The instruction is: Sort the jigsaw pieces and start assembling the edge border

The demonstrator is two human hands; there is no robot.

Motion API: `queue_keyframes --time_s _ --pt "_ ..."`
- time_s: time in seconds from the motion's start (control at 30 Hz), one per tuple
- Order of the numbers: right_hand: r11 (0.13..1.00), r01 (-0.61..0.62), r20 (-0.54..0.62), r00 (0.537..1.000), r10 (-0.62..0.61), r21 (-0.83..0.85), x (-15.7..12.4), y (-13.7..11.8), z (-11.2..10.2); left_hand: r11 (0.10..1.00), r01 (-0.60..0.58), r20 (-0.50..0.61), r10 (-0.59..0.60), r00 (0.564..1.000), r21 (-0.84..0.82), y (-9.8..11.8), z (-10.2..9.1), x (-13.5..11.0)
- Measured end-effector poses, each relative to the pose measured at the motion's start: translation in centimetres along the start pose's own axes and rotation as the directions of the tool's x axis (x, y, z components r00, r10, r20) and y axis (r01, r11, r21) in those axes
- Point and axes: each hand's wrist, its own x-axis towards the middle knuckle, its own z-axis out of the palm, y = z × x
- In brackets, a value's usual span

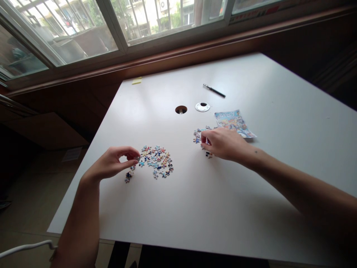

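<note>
Left hand [111, 160] pinches small grey puzzle piece [137, 158] between thumb and fingers, just beside larger pile [153, 163] on table [167, 212]. Right hand [227, 143] bends fingers over smaller cluster [196, 136], near printed picture sheet [231, 118]; cannot tell whether they grip anything. Black pen [216, 91] lies farther back.

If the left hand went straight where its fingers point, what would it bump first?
Probably the loose puzzle pieces: the left hand points toward them, though its height is unclear.
</note>
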Motion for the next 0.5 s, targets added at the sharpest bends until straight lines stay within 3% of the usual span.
queue_keyframes --time_s 0.23,0.5 --pt "0.995 0.051 -0.002 0.999 -0.051 0.08 -0.2 -0.4 -0.2 0.979 -0.151 -0.065 0.143 0.988 -0.139 0.2 2.7 0.9" --pt "0.98 0.105 -0.007 0.994 -0.106 0.171 -0.7 -1.3 -0.5 0.948 -0.191 -0.141 0.159 0.977 -0.255 1.2 5.9 1.8"
